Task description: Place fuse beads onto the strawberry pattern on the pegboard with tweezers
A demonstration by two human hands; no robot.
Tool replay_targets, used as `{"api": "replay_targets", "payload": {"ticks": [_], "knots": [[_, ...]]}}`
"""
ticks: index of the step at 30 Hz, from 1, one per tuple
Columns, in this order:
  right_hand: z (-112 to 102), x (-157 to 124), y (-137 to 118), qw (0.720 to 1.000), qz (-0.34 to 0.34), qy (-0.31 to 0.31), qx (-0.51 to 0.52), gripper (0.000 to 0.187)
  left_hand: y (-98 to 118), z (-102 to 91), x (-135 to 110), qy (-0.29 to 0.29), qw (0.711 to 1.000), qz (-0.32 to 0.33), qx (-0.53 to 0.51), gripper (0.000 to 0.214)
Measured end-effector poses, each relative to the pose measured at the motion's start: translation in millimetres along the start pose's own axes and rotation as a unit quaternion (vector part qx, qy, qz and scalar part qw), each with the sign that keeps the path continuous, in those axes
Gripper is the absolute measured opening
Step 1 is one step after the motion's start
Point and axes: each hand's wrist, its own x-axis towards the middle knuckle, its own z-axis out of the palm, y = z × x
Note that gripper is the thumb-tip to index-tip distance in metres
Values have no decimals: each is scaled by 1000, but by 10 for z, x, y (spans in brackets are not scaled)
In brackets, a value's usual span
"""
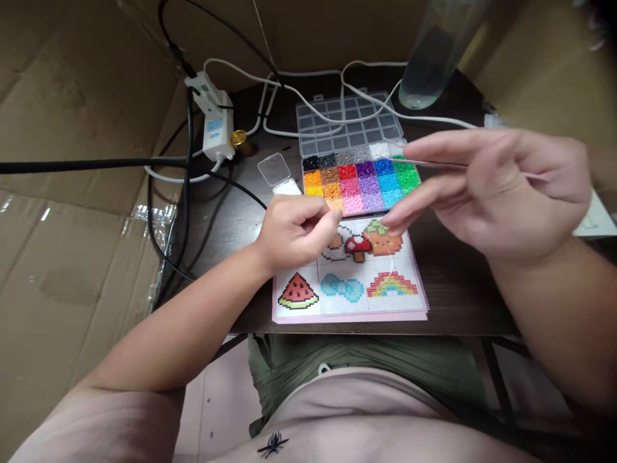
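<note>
A clear pegboard (351, 302) lies over a pink pattern sheet showing a watermelon (297, 292), a blue shape, a rainbow (391, 285), a mushroom (357, 245) and an orange strawberry. My left hand (294, 230) rests at the board's top left, fingers curled in a pinch; what it holds is too small to see. My right hand (491, 193) hovers above the board's right side, holding thin pink tweezers (434, 164) between its fingers, tip pointing left over the bead box (359, 180).
The bead box holds sorted coloured beads, its clear lid (347, 122) open behind. A small clear dish (274, 169) and white container sit left of it. A power strip (214, 122), cables and a clear water bottle (429, 58) stand at the back. Cardboard lines the surroundings.
</note>
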Motion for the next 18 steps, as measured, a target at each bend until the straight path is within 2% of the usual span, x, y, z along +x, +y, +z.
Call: {"api": "replay_targets", "payload": {"ticks": [3, 5, 8, 10, 15, 18], "knots": [[0, 48, 152, 999, 10, -28, 27, 67, -23, -26, -77, -3, 1000, 21, 2, 38], [1, 97, 223, 996, 37, -63, 45, 73, -39, -57, -107, -3, 1000, 22, -4, 38], [10, 126, 301, 983, 67, -144, 86, 69, -45, -93, -112, -2, 1000, 28, -15, 40], [17, 118, 337, 979, 64, -169, 91, 62, -36, -100, -99, -24, 998, 49, -19, 42], [48, 101, 340, 993, 55, -107, -13, 32, -29, -101, -80, -89, 994, 69, -14, 44], [61, 123, 315, 995, 58, -80, -21, 27, -58, -113, -85, -123, 988, 85, -34, 45]]}}
